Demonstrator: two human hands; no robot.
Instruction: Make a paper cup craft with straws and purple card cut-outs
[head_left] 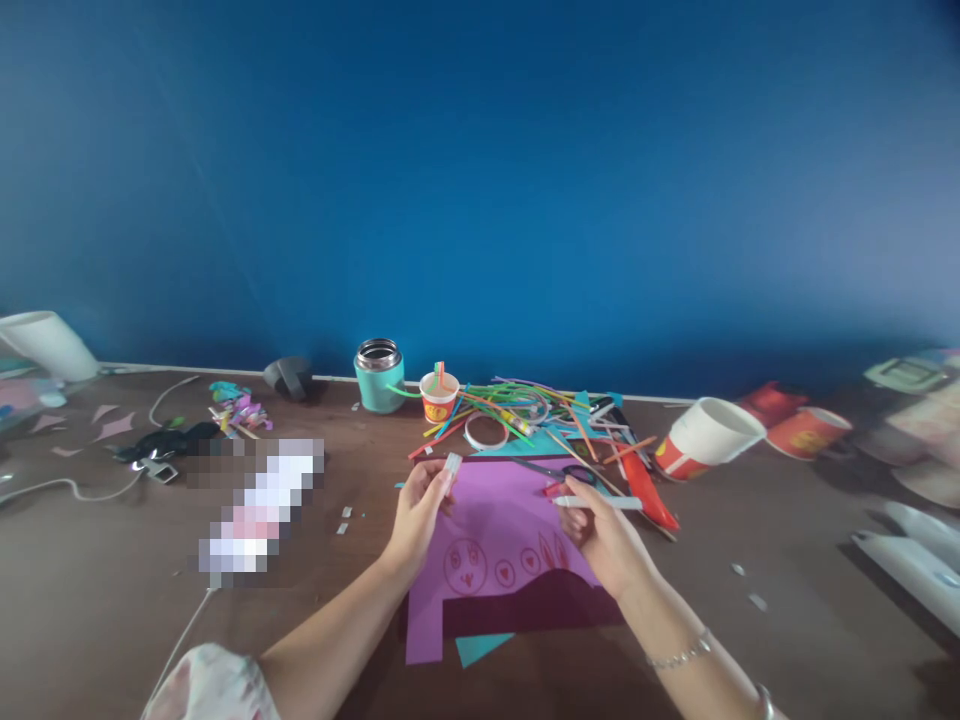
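Head view: the left hand point(417, 508) had its fingers clamped on a small whitish piece point(452, 463), identity unclear; the right hand point(600, 540) had its fingers closed on a slim white pen point(609, 503). Both were over flat purple paper point(487, 500) with red line drawings point(466, 567), on the dark, wood-like desk point(300, 630). Step judged: handling small pieces alongside drawing. Further strokes would call for a bared tip against the paper.
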